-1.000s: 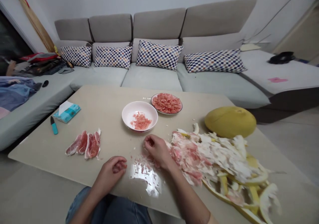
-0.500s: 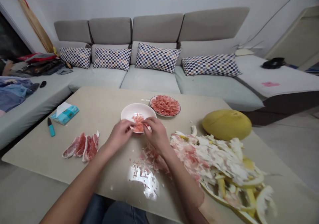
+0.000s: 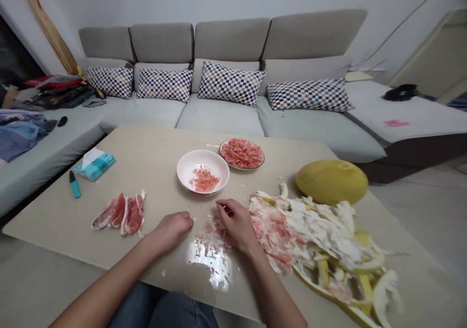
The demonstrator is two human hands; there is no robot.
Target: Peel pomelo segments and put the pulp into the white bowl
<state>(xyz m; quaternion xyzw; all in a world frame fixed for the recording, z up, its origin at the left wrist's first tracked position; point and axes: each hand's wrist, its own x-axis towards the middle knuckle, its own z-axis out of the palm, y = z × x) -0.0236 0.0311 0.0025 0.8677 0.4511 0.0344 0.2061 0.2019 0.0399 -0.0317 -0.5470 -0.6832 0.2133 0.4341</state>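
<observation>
My left hand (image 3: 174, 228) is closed in a loose fist low over the table, in front of a white bowl (image 3: 188, 160); whatever its fingers hold is hidden. To the right, my right hand (image 3: 237, 223) has its fingers curled with thumb and forefinger together, above scattered pink membrane scraps (image 3: 213, 226). I cannot make out what is in it. The bowl holds a small heap of pink pomelo pulp (image 3: 205, 179). Behind it, a dark-rimmed plate (image 3: 222, 158) is piled with more pulp. Several pomelo segments (image 3: 126, 213) lie to the left of my left hand.
On the right are a large heap of white pith and peel (image 3: 321, 226) and a whole yellow pomelo (image 3: 332, 181). A tissue pack (image 3: 97, 165) and a teal-handled knife (image 3: 75, 187) lie at the left. A sofa (image 3: 219, 111) stands behind the table (image 3: 156, 148).
Both hands have drawn back from over the bowl toward me and sunk toward the tabletop. The bowl and its pulp are now in full view.
</observation>
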